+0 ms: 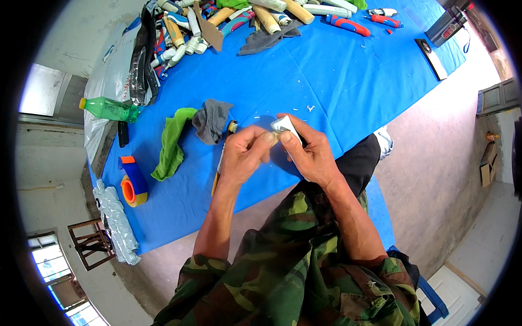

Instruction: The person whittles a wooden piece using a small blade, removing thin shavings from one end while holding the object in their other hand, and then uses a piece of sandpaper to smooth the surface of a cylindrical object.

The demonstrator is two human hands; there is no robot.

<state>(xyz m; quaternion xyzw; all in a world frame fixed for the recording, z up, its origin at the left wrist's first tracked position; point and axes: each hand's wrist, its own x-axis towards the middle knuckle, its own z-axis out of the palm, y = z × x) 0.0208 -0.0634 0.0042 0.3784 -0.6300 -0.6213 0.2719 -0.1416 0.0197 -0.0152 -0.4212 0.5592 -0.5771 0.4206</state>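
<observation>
Over the near edge of the blue-covered table, my two hands meet at a small white piece (290, 127) with a grey spot near its end. My right hand (317, 156) is closed around this piece, its thumb pressed on the face. The fingers of my left hand (244, 153) pinch at the same end, and what lies between their tips is too small to make out. Partly behind my left hand lies a slim brush (232, 127) with pale bristles. A grey cloth (211, 121) and a green cloth (172, 145) lie to its left.
A heap of handle-shaped parts (179, 35) covers the far left, with red-blue handles (348, 25) farther right. A green bottle (111, 109), a tape dispenser (134, 183) and a silvery bag (116, 223) line the left side. At far right stands a dark flask (446, 27).
</observation>
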